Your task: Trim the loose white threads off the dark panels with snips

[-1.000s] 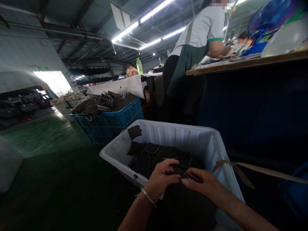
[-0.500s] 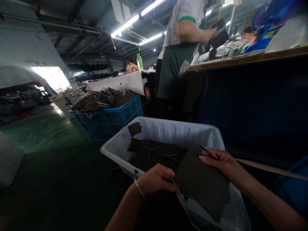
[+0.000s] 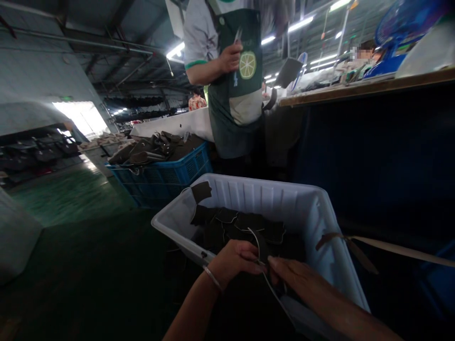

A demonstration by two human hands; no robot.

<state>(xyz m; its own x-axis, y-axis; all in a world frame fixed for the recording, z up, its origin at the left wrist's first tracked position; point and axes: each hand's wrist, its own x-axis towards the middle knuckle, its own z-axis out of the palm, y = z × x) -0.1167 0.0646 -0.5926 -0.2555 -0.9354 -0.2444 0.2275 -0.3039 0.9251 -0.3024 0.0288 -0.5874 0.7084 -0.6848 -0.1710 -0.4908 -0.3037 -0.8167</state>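
My left hand (image 3: 237, 263), with a bracelet at the wrist, pinches the pale edge of a dark fabric piece (image 3: 262, 247) over the near side of a white plastic bin (image 3: 270, 186). From the right, my right hand (image 3: 296, 277) closes on the same piece, its fingertips close to the left ones. The piece stands nearly edge-on. Whether the small pointed tool is still in my right hand cannot be seen. Several dark pieces (image 3: 249, 221) with pale edges lie inside the bin, and a small dark piece (image 3: 201, 192) hangs on its far left rim.
A blue crate (image 3: 170, 173) heaped with dark pieces stands behind the bin to the left. Beyond it, a co-worker in a green apron (image 3: 245, 102) holds small snips (image 3: 238, 34). A wooden table edge (image 3: 366, 89) and tan strap (image 3: 398, 248) are on the right.
The fabric piece has turned from facing me to edge-on. My right hand has come left toward my left hand, and its tool is now hidden. The co-worker has turned round.
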